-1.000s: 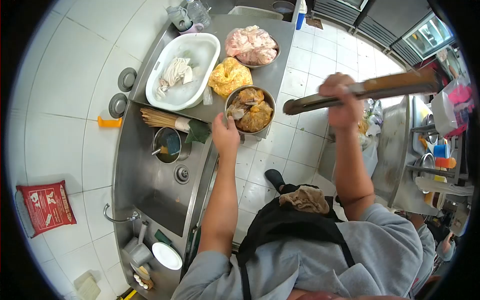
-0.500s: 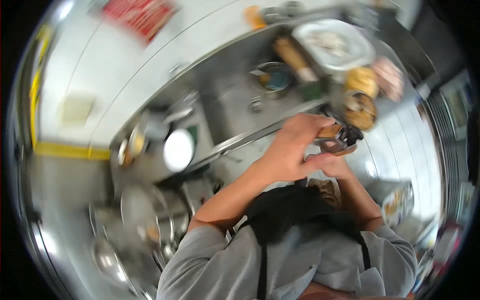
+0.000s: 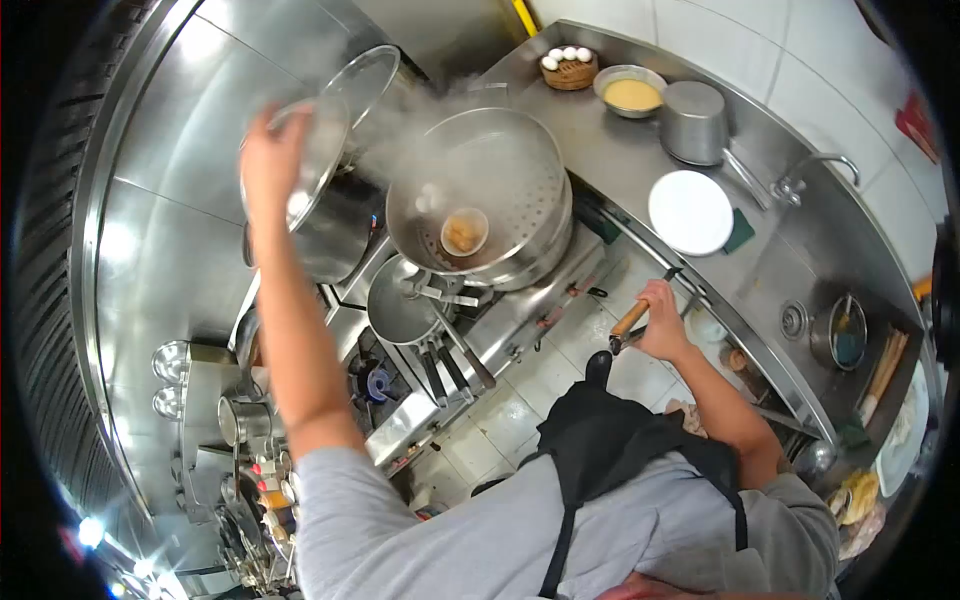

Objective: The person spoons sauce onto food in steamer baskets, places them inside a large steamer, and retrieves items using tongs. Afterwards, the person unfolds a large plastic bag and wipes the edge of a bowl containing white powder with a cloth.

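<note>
Blurred by motion, my left hand [image 3: 272,165] is closed on a round metal lid [image 3: 326,160] at the upper left. A large steamer pot [image 3: 535,255] stands open to its right, with steam rising. Inside it are a small bowl of orange-brown food [image 3: 464,232] and some small white items [image 3: 430,198], partly veiled by steam. My right hand [image 3: 660,322] grips wooden-handled metal tongs [image 3: 628,320] between the stove and the sink counter, in front of the black apron [image 3: 615,430].
Pans [image 3: 385,310] with long handles sit before a lit burner [image 3: 376,384]. Another round lid [image 3: 362,88] is behind. The counter holds eggs in a basket [image 3: 568,74], a bowl of yellow liquid [image 3: 632,94], a saucepan [image 3: 692,125] and a white plate [image 3: 690,212]. A sink [image 3: 770,290] lies right.
The view has swung from the sink to the stove. My hands, together around the tongs before, are now apart; my left hand has moved to the lid and my right hand keeps the tongs.
</note>
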The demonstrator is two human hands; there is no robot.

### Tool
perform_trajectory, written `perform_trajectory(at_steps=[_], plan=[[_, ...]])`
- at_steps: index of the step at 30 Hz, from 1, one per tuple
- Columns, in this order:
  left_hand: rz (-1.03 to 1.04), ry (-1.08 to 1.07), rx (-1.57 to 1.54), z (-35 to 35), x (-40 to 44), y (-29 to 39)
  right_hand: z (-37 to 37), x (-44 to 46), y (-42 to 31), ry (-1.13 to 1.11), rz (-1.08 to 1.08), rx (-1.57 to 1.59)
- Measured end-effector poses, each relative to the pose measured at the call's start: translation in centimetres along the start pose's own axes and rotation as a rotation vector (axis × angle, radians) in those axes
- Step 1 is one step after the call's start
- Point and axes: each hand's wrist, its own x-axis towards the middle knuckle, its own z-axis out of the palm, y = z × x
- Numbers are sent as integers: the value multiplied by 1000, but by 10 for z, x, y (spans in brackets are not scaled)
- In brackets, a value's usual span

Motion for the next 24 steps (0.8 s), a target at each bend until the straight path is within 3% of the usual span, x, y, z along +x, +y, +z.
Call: perform_trajectory(at_steps=[2,6,8,9,11,12,13,15,17,18,19,20,23,24], plan=[[-2,197,299,12,100,-114,37,-9,58,36,75,-182],[122,-53,394,27,234,-306,69,-7,128,-49,360,-386],[-71,-307,243,29,262,-353,78,-6,155,-83,558,-349],[-376,-354,31,31,246,-325,87,-9,173,-108,617,-356],[-441,-547,100,20,257,-336,101,-21,208,-154,751,-358],[61,-724,83,15,237,-280,98,-17,207,-165,827,-339],[43,-742,82,24,252,-289,91,-7,202,-174,907,-323],[-308,-640,72,32,281,-337,99,-15,226,-219,951,-391],[-442,-568,31,39,288,-348,107,-25,247,-271,986,-473],[-458,-553,26,42,288,-350,110,-23,251,-375,1162,-582],[-440,-555,38,42,279,-338,112,-29,252,-410,1151,-603],[-323,-679,225,42,236,-248,116,-33,258,-440,1130,-623],[16,-457,55,37,176,-184,107,-13,246,-540,1245,-523],[14,-533,51,33,155,-142,107,-20,228,-475,1225,-589]])
